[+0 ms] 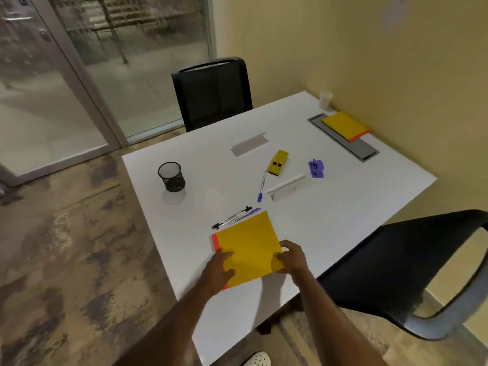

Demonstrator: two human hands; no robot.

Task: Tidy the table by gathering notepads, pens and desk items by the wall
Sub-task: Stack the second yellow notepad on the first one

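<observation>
Head view: left hand (218,268) and right hand (290,256) grip a yellow notepad (249,249) on the white table (211,154).

Item count, white table (200,165)

Notepads 2 (249,249) (344,125); pens 3 (262,186) (231,217) (244,215); mesh cup (171,177) 1; stapler (277,162) 1; purple punch (316,169) 1; paper cup (325,100) 1; chairs 2 (214,93) (401,273).

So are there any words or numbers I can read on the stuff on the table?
None can be read.
White stand: a faint grey mark on its front, too blurred to read.
Near yellow notepad, held by both hands: plain cover, no text.
Far yellow notepad by the wall: no text.
Yellow stapler: dark marks only, no letters.
</observation>
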